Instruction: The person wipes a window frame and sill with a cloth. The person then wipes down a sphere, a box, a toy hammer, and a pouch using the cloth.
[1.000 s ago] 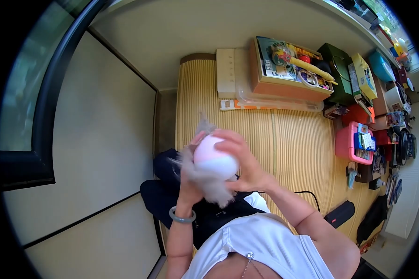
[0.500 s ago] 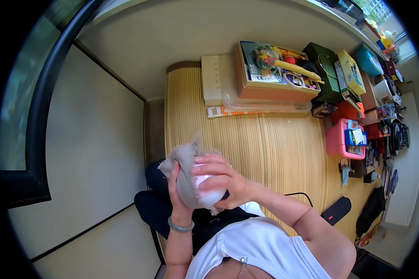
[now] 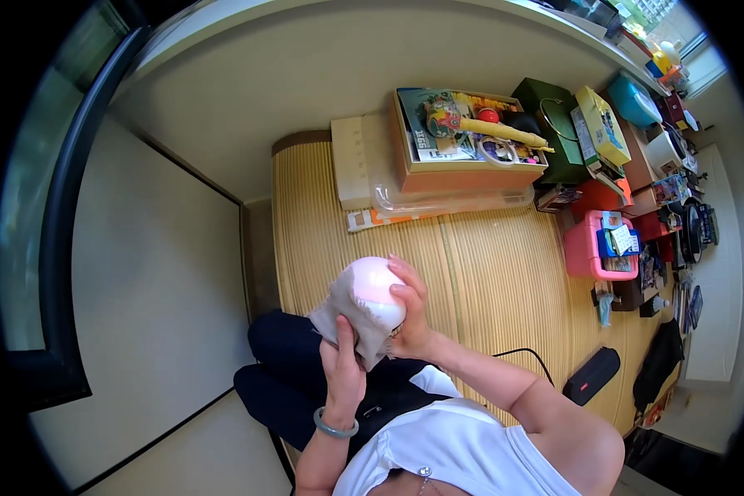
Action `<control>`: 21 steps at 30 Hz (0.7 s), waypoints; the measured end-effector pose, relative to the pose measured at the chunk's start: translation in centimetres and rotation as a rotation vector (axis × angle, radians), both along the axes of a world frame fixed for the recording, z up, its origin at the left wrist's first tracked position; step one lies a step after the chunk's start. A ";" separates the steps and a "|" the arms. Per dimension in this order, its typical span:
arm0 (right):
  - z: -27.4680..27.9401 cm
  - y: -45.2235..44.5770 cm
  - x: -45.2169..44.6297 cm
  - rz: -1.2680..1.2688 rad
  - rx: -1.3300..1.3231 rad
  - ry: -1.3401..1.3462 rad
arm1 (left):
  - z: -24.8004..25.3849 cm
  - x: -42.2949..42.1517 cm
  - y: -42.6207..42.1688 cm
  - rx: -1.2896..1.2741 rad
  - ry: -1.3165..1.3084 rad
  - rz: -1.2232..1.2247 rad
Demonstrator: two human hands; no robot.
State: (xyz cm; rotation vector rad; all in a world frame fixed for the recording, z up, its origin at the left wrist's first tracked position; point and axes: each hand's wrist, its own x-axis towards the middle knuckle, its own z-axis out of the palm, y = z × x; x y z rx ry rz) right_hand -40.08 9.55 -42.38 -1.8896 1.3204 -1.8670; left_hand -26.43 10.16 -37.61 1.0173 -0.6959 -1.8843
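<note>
A rounded pink and white object (image 3: 376, 281) is held up over my lap, near the edge of the bamboo mat. My right hand (image 3: 412, 310) grips it from the right, fingers curled over its side. Around its left and lower side lies a frayed grey cloth (image 3: 347, 318). My left hand (image 3: 345, 368), below the object, presses the cloth against it with the thumb or a finger raised along the fabric. The underside of the object is hidden by the cloth and my hands.
On the bamboo mat (image 3: 488, 273) stand an open box of books and toys (image 3: 446, 178), a green box (image 3: 558, 149) and a pink basket (image 3: 583, 250). A dark case (image 3: 593, 376) and a black cable lie to the right. A wall and cabinet panels are at the left.
The pink and white object has turned so more of its pink top shows. My left hand has moved lower on the cloth, and my right hand has shifted to the object's right side.
</note>
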 end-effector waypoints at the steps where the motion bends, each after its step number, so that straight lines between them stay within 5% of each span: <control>1: -0.1 0.1 -0.3 -0.016 -0.006 0.018 | -0.3 0.1 0.0 -0.008 -0.029 -0.021; 6: 0.0 0.3 -0.8 -0.060 0.032 -0.003 | -0.1 0.4 -0.1 -0.014 -0.400 -0.055; 9: 1.9 0.4 -1.3 0.084 0.133 0.058 | -0.2 -1.4 0.5 -0.514 -0.649 -0.022; 12: 3.5 0.1 -1.2 0.311 0.211 -0.077 | -0.1 -1.7 0.1 -0.683 -0.599 0.127; 16: 4.9 0.4 -2.2 0.472 0.377 -0.078 | 0.4 -0.4 -0.7 -0.575 -0.392 0.175; 18: 4.4 0.9 -1.7 0.661 0.519 -0.373 | 0.6 -0.4 -1.0 -0.582 -0.453 0.287; 21: 5.1 1.5 -1.6 0.817 0.594 -0.683 | 0.5 0.1 -1.8 -0.267 -0.443 0.394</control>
